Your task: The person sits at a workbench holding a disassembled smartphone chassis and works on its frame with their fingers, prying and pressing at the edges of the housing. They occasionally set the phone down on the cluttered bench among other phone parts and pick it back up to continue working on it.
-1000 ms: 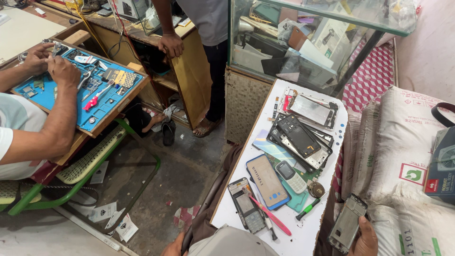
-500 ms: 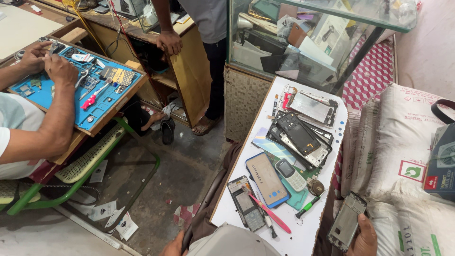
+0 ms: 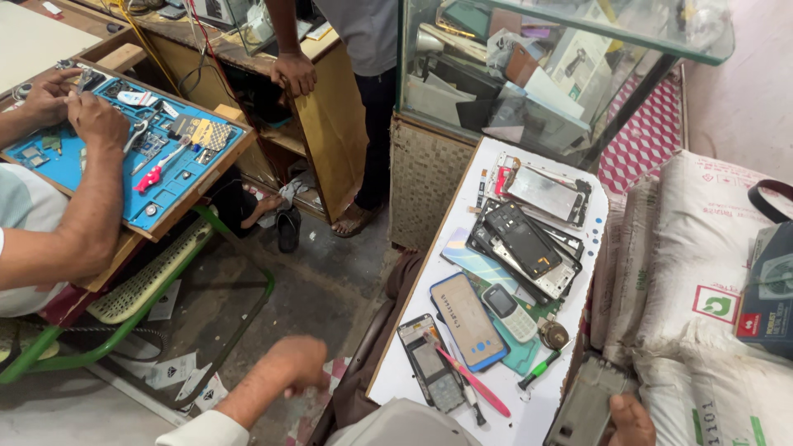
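Head view: right hand (image 3: pixel 629 417) at 5 o'clock, bottom edge of frame, fingers wrapped round a grey phone frame (image 3: pixel 585 405), held just off the right edge of the white tabletop (image 3: pixel 396 376). Left hand (image 3: pixel 289 363) at 7 o'clock, blurred, curled loosely, holding nothing I can make out, hanging over the floor left of the tabletop.

On the tabletop, near end: dark phone board (image 3: pixel 429 372), pink-handled tool (image 3: pixel 471 381) lying across it, blue-edged phone with a tan face (image 3: pixel 467 320), small grey keypad phone (image 3: pixel 509 311), green-handled screwdriver (image 3: pixel 539 369) just beside the phone frame. Far end, 1 o'clock: stack of opened phone bodies (image 3: pixel 529 244), one silver back panel (image 3: pixel 545 192) on top of the pile's far side.

Co-worker at 9 o'clock, both hands on a blue repair mat (image 3: pixel 165 186) with a red-handled tool (image 3: pixel 153 173) lying on it. Another person stands at 12 o'clock, one hand on a wooden counter (image 3: pixel 334 124). Glass display case (image 3: pixel 529 74) behind the tabletop. White sacks (image 3: pixel 702 272) at 3 o'clock.
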A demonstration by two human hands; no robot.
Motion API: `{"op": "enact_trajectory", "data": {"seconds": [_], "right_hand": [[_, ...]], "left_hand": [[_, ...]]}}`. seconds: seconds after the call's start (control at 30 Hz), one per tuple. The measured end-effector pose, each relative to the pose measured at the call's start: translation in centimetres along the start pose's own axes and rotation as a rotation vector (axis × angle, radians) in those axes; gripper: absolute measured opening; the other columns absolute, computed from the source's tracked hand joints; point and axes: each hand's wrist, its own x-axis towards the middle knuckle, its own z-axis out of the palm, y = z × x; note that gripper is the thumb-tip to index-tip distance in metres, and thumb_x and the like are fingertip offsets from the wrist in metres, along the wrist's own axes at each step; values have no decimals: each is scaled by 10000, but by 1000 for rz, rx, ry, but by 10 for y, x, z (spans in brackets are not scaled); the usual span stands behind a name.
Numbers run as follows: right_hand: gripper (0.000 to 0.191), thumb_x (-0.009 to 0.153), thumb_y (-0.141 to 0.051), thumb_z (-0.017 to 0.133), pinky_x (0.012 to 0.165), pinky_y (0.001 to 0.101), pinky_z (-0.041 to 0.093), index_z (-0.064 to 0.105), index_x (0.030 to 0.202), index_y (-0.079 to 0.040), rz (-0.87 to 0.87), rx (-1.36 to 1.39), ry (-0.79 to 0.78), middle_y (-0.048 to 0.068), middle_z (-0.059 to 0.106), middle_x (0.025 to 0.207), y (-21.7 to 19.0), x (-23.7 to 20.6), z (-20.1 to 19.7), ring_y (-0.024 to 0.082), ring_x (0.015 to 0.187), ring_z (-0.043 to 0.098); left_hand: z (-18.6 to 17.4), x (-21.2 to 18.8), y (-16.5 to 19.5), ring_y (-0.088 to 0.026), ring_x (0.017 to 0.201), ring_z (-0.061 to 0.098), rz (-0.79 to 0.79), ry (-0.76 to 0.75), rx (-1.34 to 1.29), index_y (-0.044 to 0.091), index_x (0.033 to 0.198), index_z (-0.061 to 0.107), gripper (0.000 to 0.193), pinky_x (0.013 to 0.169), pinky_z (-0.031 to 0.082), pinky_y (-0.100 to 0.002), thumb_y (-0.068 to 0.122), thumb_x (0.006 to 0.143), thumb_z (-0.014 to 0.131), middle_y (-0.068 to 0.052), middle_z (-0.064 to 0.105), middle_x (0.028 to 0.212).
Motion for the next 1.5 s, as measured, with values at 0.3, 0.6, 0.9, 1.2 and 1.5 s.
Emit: {"op": "enact_trajectory", "data": {"seconds": [0.3,0.6,0.9,1.2,1.5], "right_hand": [[149,944,-147,750,715,285,504,715,866,-25,-477,-658,-186,90,700,785,24,-3,32,122,774,625],[103,890,-105,748,708,275,560,758,863,-6,-302,-692,-500,91,811,818,19,1,50,111,773,733],[304,986,-190,625,704,342,624,762,1012,80,-201,-678,-336,183,772,852,20,4,46,232,759,789],[376,994,-232,579,636,438,633,720,1082,106,-7,-438,-287,241,767,864,9,27,55,324,716,775],[389,1008,-239,583,623,450,604,719,1028,125,-19,-507,-375,256,744,785,29,28,94,305,681,738]], "left_hand": [[-24,-30,109,-194,1041,709,995,257,-613,64,1222,637,502,800,593,-377,464,923,686,-76,732,1164],[7,3,174,-119,864,659,1214,208,-819,-2,1193,690,292,699,551,-251,219,1004,723,-87,680,1067],[32,24,168,-101,728,639,1107,97,-1186,-32,1080,649,180,573,551,-241,124,999,686,-13,667,1048],[72,83,161,-177,768,687,882,185,-1512,8,1050,544,130,639,592,-291,65,1011,654,-80,665,943],[78,88,164,-173,1138,611,1086,217,-1557,37,1322,457,418,913,580,-283,-89,963,629,-115,592,1242]]}}
